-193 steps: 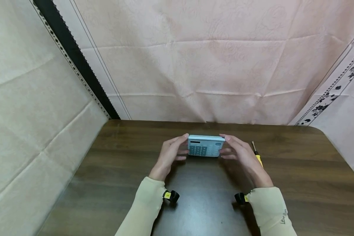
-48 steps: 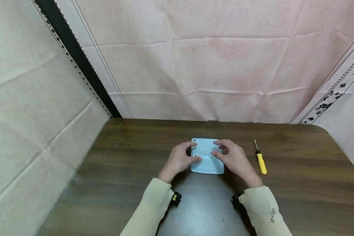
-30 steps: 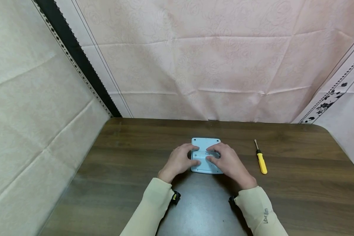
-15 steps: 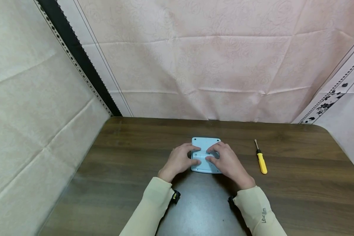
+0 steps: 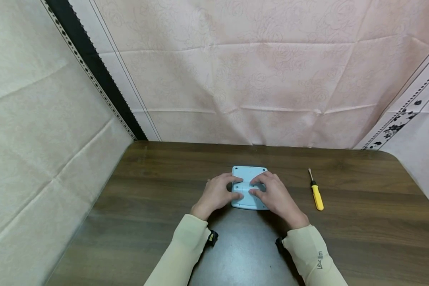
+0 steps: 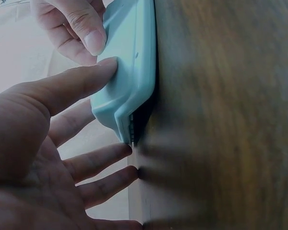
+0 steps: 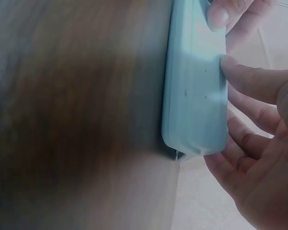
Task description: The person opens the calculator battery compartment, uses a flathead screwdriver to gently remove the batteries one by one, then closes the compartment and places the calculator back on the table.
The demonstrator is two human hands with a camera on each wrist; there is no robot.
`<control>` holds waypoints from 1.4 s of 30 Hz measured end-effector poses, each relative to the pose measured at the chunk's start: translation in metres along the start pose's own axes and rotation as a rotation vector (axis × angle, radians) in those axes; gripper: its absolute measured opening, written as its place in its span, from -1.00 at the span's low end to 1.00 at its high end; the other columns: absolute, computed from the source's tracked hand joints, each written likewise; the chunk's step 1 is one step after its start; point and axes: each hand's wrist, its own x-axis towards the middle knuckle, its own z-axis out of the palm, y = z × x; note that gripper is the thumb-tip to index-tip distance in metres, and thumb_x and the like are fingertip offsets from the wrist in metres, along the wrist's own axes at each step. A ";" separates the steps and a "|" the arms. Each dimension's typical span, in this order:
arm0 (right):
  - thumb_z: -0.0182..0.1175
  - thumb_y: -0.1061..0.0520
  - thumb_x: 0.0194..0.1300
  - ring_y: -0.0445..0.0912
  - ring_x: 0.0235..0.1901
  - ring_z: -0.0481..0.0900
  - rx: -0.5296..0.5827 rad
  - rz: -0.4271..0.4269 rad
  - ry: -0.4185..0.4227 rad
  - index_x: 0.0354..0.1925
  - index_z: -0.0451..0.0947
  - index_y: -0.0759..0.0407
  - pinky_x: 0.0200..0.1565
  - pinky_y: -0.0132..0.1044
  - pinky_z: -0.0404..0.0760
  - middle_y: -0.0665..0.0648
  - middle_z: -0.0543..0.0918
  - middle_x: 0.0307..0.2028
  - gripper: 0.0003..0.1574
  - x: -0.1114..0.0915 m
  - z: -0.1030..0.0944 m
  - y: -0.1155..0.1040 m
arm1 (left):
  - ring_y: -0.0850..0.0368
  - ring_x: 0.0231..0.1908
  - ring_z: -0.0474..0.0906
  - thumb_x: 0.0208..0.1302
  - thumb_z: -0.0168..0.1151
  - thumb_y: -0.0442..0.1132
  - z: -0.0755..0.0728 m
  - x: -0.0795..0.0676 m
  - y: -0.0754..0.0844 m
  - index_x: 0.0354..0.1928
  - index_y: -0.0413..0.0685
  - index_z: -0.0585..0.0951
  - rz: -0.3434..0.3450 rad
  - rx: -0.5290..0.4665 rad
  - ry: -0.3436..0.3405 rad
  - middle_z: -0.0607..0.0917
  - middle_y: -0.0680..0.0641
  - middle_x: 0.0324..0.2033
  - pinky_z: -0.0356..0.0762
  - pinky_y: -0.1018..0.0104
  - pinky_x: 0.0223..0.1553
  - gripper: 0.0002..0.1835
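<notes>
Beneath left grip and right grip — touching both — lies a light-blue device.

Soft, fairly even light fills the head view, seemingly from above, and the light-blue calculator reads pale and clear. On the wooden table, a broad grey-blue sheen spreads from the calculator's near side, flanked by dark shadows beneath the left hand and the right hand. Behind the calculator, the pinkish cloth is gently lit, shaded along its creases. To its right, the yellow-handled screwdriver stays sharp. Both wrist views are dimmer and bluish; the table beside the calculator blurs heavily. In the right wrist view, whitish glare marks the calculator's back.
</notes>
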 end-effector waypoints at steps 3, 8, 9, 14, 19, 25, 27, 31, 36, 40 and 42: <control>0.45 0.23 0.39 0.19 0.10 0.50 0.003 -0.004 0.002 -0.05 0.74 0.23 0.18 0.19 0.52 0.25 0.65 0.10 -0.82 0.000 0.000 0.000 | -0.18 0.44 0.42 0.36 0.52 -0.10 -0.001 -0.001 0.001 0.31 0.09 0.72 -0.006 -0.001 0.004 0.59 -0.14 0.38 -0.05 -0.59 0.41 -0.51; 0.45 0.24 0.39 0.20 0.10 0.49 0.009 -0.004 -0.002 -0.06 0.74 0.22 0.18 0.19 0.52 0.26 0.65 0.11 -0.83 0.001 0.000 0.000 | -0.18 0.44 0.41 0.36 0.52 -0.10 -0.001 -0.001 0.000 0.30 0.09 0.72 -0.008 -0.008 0.009 0.58 -0.15 0.39 -0.06 -0.58 0.42 -0.52; 0.45 0.24 0.39 0.20 0.10 0.49 0.009 -0.003 -0.003 -0.06 0.74 0.22 0.18 0.19 0.52 0.26 0.65 0.11 -0.83 0.001 0.000 0.000 | -0.18 0.44 0.41 0.36 0.53 -0.10 -0.001 -0.001 0.000 0.30 0.08 0.72 -0.008 -0.008 0.009 0.58 -0.15 0.39 -0.06 -0.58 0.42 -0.52; 0.45 0.24 0.39 0.21 0.11 0.49 0.011 0.001 -0.009 -0.06 0.73 0.22 0.19 0.20 0.52 0.27 0.64 0.12 -0.83 0.002 0.000 0.000 | -0.18 0.45 0.40 0.36 0.52 -0.10 -0.001 -0.001 0.001 0.30 0.09 0.72 -0.010 -0.012 0.007 0.57 -0.15 0.40 -0.07 -0.58 0.42 -0.52; 0.45 0.25 0.38 0.20 0.11 0.49 0.010 -0.002 -0.009 -0.07 0.73 0.22 0.18 0.19 0.52 0.27 0.65 0.11 -0.83 0.002 0.000 0.001 | -0.18 0.45 0.40 0.37 0.52 -0.10 0.000 0.000 0.000 0.31 0.09 0.72 -0.008 -0.008 0.007 0.56 -0.16 0.41 -0.07 -0.58 0.42 -0.52; 0.45 0.25 0.39 0.20 0.10 0.49 0.013 -0.003 -0.010 -0.07 0.72 0.22 0.18 0.19 0.53 0.27 0.64 0.11 -0.83 0.002 -0.001 0.002 | -0.18 0.45 0.40 0.36 0.53 -0.09 0.001 0.001 -0.001 0.31 0.10 0.72 -0.002 -0.002 0.006 0.58 -0.15 0.40 -0.07 -0.59 0.41 -0.51; 0.45 0.25 0.39 0.20 0.11 0.49 0.014 -0.006 -0.011 -0.06 0.72 0.22 0.19 0.20 0.52 0.27 0.65 0.11 -0.83 0.002 -0.001 0.002 | -0.18 0.45 0.41 0.36 0.53 -0.09 0.001 0.001 -0.001 0.30 0.10 0.73 -0.002 0.000 0.006 0.58 -0.15 0.39 -0.06 -0.60 0.41 -0.51; 0.45 0.25 0.39 0.20 0.10 0.49 0.014 -0.003 -0.016 -0.06 0.72 0.22 0.18 0.19 0.52 0.26 0.65 0.10 -0.82 0.002 -0.001 0.002 | -0.18 0.44 0.41 0.36 0.53 -0.09 0.001 0.001 -0.002 0.30 0.09 0.73 0.000 0.002 0.003 0.58 -0.16 0.39 -0.05 -0.60 0.40 -0.52; 0.45 0.25 0.39 0.19 0.08 0.49 0.016 0.000 -0.017 -0.06 0.71 0.23 0.17 0.18 0.53 0.25 0.65 0.09 -0.82 0.001 -0.001 0.002 | -0.19 0.45 0.40 0.36 0.52 -0.09 0.001 0.001 0.000 0.30 0.09 0.73 -0.003 -0.003 -0.001 0.57 -0.15 0.40 -0.06 -0.60 0.41 -0.52; 0.45 0.25 0.39 0.19 0.08 0.49 0.017 -0.005 -0.017 -0.06 0.71 0.23 0.17 0.18 0.53 0.25 0.66 0.08 -0.82 0.002 -0.001 0.001 | -0.19 0.45 0.40 0.36 0.52 -0.09 0.000 0.001 0.000 0.30 0.09 0.73 -0.009 -0.004 -0.003 0.56 -0.15 0.41 -0.06 -0.60 0.41 -0.52; 0.45 0.26 0.39 0.18 0.07 0.49 0.019 -0.006 -0.016 -0.06 0.71 0.23 0.17 0.17 0.53 0.25 0.65 0.08 -0.82 0.002 -0.001 0.001 | -0.19 0.45 0.40 0.36 0.52 -0.09 0.000 0.001 0.000 0.30 0.09 0.73 -0.010 -0.003 -0.004 0.56 -0.15 0.41 -0.07 -0.60 0.41 -0.52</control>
